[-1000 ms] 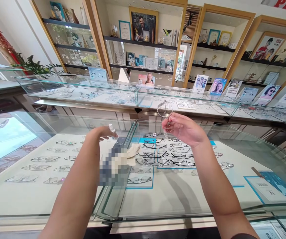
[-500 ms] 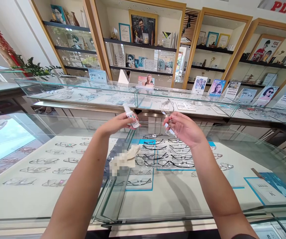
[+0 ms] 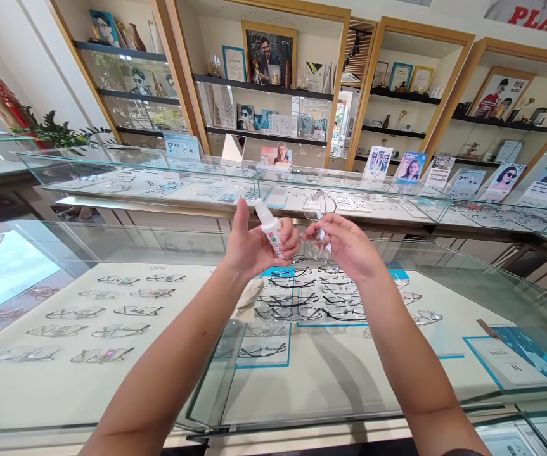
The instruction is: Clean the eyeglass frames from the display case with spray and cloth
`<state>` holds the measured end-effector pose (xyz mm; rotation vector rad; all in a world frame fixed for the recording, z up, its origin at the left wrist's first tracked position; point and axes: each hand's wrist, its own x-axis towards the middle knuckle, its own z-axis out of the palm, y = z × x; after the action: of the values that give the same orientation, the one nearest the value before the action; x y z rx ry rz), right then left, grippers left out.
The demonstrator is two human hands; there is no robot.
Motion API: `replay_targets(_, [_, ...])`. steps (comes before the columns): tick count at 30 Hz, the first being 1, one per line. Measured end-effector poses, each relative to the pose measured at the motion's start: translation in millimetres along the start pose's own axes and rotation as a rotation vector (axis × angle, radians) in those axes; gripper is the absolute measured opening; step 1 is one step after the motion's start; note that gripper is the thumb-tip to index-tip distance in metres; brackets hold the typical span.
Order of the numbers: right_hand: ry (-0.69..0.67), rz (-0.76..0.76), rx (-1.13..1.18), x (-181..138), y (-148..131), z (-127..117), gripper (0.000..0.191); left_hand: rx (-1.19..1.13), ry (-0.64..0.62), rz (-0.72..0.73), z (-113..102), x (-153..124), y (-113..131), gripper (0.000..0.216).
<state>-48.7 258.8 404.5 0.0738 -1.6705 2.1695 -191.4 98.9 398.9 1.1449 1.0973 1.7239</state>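
My left hand (image 3: 254,244) has its fingers wrapped round a small white spray bottle (image 3: 269,227), the thumb sticking up away from it. The bottle tilts, its top pointing up and to the left. Just to the right, my right hand (image 3: 344,244) pinches a pair of thin-rimmed eyeglasses (image 3: 319,244) near the middle of the frame, one lens above the other. Bottle and eyeglasses are close together but apart. A cream cloth (image 3: 249,296) lies on the glass counter below, partly hidden behind my left forearm.
Beneath my arms is a glass display counter (image 3: 330,392) with rows of eyeglass frames (image 3: 121,310) inside. Another glass case (image 3: 197,183) with upright cards runs across behind it. Wood-framed shelves (image 3: 263,82) line the wall. A blue-edged card (image 3: 511,361) lies at the right.
My left hand has turned and moved right, bringing the bottle nearer the eyeglasses, and its thumb has lifted. The eyeglasses have turned slightly in my right hand.
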Motion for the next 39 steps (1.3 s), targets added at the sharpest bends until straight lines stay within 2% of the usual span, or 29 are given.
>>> replay_targets(2, [-0.001,-0.006,-0.017,0,2,2,0.024,0.023,0.012,-0.003,-1,2,-1,0.089])
replay_targets(5, [0.017,-0.017,-0.068,0,6,4,0.022,0.04,0.061,0.004,-6,7,-5,0.087])
replay_targets(10, [0.051,-0.012,-0.161,4,14,6,0.02,0.238,0.29,0.08,-22,20,-24,0.071])
replay_targets(13, [0.051,0.001,-0.203,8,20,7,0.02,0.351,0.358,0.09,-27,25,-33,0.064])
replay_targets(23, [-0.002,0.028,-0.182,11,30,10,0.019,0.31,0.269,0.072,-27,24,-37,0.056])
replay_targets(27, [-0.013,0.011,-0.124,12,30,7,0.02,0.333,0.269,0.102,-25,23,-36,0.062])
replay_targets(34, [0.14,-0.047,0.042,19,28,-4,0.029,0.466,0.229,-0.009,-14,20,-30,0.064])
replay_targets(39, [0.168,-0.066,0.064,21,32,-6,0.027,0.559,0.2,-0.015,-8,20,-35,0.06])
